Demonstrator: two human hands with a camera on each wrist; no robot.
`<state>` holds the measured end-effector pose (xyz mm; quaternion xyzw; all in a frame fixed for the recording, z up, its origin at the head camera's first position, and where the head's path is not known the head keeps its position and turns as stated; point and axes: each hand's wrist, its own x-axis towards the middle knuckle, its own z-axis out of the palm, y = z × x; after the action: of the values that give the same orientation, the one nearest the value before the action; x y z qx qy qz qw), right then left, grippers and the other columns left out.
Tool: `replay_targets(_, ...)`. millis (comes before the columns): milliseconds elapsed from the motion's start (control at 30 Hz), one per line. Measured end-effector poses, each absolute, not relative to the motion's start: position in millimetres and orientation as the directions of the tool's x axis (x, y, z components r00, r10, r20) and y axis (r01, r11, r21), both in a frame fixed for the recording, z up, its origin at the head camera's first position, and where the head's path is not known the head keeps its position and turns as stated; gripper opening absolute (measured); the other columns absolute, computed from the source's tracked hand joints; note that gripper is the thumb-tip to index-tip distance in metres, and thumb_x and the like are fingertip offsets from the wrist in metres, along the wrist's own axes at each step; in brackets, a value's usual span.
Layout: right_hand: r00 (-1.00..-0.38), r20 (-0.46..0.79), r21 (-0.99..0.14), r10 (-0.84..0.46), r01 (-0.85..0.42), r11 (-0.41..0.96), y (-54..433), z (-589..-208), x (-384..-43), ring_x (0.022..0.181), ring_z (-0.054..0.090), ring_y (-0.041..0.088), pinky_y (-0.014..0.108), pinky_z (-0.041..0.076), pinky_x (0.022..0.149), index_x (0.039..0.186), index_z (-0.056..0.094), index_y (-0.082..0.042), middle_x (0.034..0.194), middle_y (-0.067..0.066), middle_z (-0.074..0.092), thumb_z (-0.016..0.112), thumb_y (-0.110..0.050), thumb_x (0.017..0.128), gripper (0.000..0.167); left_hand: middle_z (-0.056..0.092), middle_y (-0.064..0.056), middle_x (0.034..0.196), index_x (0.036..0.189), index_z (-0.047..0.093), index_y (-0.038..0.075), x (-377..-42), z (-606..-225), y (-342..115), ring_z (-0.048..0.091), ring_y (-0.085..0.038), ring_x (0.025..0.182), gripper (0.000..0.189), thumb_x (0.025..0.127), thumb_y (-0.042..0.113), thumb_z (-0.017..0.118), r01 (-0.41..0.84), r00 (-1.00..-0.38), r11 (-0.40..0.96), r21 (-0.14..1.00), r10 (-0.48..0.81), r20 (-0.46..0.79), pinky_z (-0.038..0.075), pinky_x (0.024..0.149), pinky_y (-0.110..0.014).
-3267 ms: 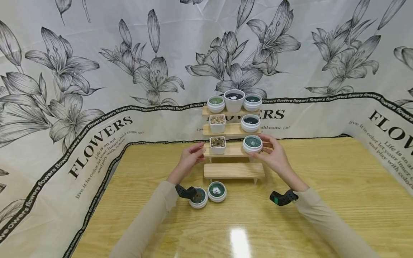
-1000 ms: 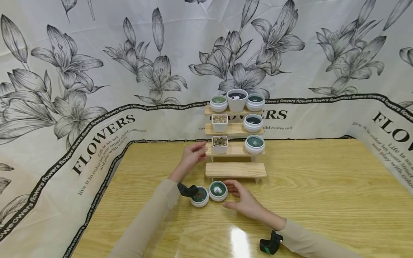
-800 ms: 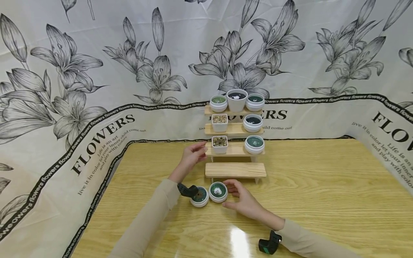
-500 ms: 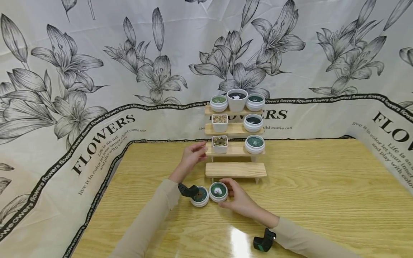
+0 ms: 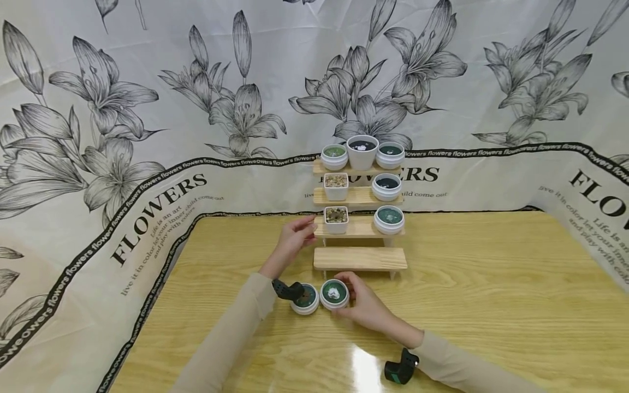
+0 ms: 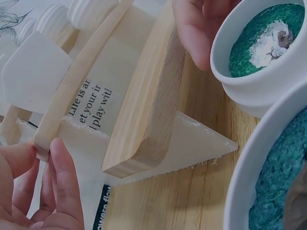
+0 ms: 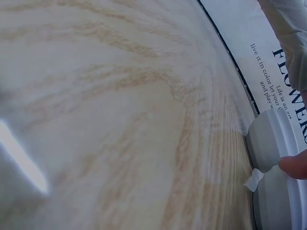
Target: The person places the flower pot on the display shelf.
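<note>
My left hand (image 5: 295, 236) pinches the left end of the second-lowest wooden shelf (image 5: 361, 226) of a tiered stand, thumb and fingers on either side of the board (image 6: 48, 139) in the left wrist view. My right hand (image 5: 363, 303) holds a round white pot (image 5: 334, 295) from its right side. This pot has a green fill (image 6: 244, 52) with a white patch. A second round white pot (image 5: 306, 305), with a blue-green fill and brown middle, sits just left of it, partly covered by the left wrist camera. In the right wrist view, my thumb (image 7: 295, 165) presses a pot's rim.
The lowest shelf (image 5: 360, 257) is bare, behind the held pot. Higher shelves carry two square pots with pebbles (image 5: 336, 215) and several round ones (image 5: 389, 218). A tall white pot (image 5: 362, 153) stands on top. A flower-print cloth (image 5: 236, 185) hangs behind the wooden table (image 5: 467, 273).
My right hand let go of the round pot on the second-lowest shelf, came down to the green pot with the white patch, and closed around it. My left hand stays at the shelf end.
</note>
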<state>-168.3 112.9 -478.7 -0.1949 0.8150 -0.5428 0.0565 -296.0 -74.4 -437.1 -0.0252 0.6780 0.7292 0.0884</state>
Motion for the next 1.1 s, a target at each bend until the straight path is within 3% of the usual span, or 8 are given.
replay_targets(133, -0.912, 0.138, -0.904, -0.386, -0.274, 0.326, 111.6, -480.3, -169.3, 0.101, 0.06, 0.026, 0.02, 0.052, 0.081, 0.126, 0.049, 0.004, 0.121, 0.02, 0.056, 0.083, -0.005, 0.072, 0.065, 0.059, -0.001, 0.096, 0.133, 0.057, 0.005, -296.2, -436.1, -75.9, 0.058, -0.008, 0.071, 0.038, 0.095, 0.008, 0.06, -0.171, -0.982, -0.071, 0.983, 0.089, -0.165, 0.058, 0.088, -0.037)
replay_targets(367, -0.917, 0.121, -0.905, -0.38, -0.259, 0.338, 114.2, -482.1, -166.8, 0.092, 0.062, 0.015, 0.019, 0.052, 0.077, 0.122, 0.052, 0.0, 0.117, 0.018, 0.057, 0.084, -0.007, 0.07, 0.062, 0.059, -0.001, 0.096, 0.132, 0.058, 0.005, -294.7, -436.1, -75.7, 0.057, -0.008, 0.07, 0.037, 0.095, 0.007, 0.059, -0.178, -0.981, -0.088, 0.98, 0.089, -0.171, 0.059, 0.083, -0.033)
replay_targets(567, -0.92, 0.142, -0.891, -0.364, -0.279, 0.358, 117.5, -481.6, -164.7, 0.091, 0.064, 0.016, 0.02, 0.054, 0.079, 0.122, 0.053, -0.001, 0.117, 0.018, 0.058, 0.086, -0.007, 0.067, 0.063, 0.058, -0.001, 0.097, 0.133, 0.058, 0.006, -295.0, -435.0, -76.0, 0.057, -0.008, 0.07, 0.038, 0.095, 0.007, 0.059, -0.182, -0.98, -0.094, 0.979, 0.101, -0.173, 0.055, 0.093, -0.041)
replay_targets(933, -0.937, 0.158, -0.879, -0.312, -0.277, 0.388, 120.5, -466.5, -164.7, 0.101, 0.06, 0.024, 0.026, 0.055, 0.084, 0.124, 0.054, -0.004, 0.118, 0.01, 0.058, 0.087, -0.006, 0.065, 0.068, 0.058, -0.001, 0.094, 0.132, 0.058, 0.005, -294.6, -434.7, -75.9, 0.057, -0.008, 0.069, 0.037, 0.095, 0.006, 0.059, -0.169, -0.983, -0.093, 0.981, 0.093, -0.16, 0.059, 0.076, -0.026)
replay_targets(1100, -0.932, 0.192, -0.871, -0.306, -0.306, 0.385, 122.8, -459.8, -166.8, 0.102, 0.061, 0.027, 0.026, 0.056, 0.084, 0.125, 0.055, -0.003, 0.119, 0.013, 0.059, 0.087, -0.006, 0.066, 0.068, 0.058, -0.001, 0.094, 0.132, 0.059, 0.005, -294.0, -434.3, -75.5, 0.057, -0.008, 0.07, 0.037, 0.095, 0.006, 0.059, -0.166, -0.983, -0.085, 0.982, 0.091, -0.158, 0.059, 0.076, -0.026)
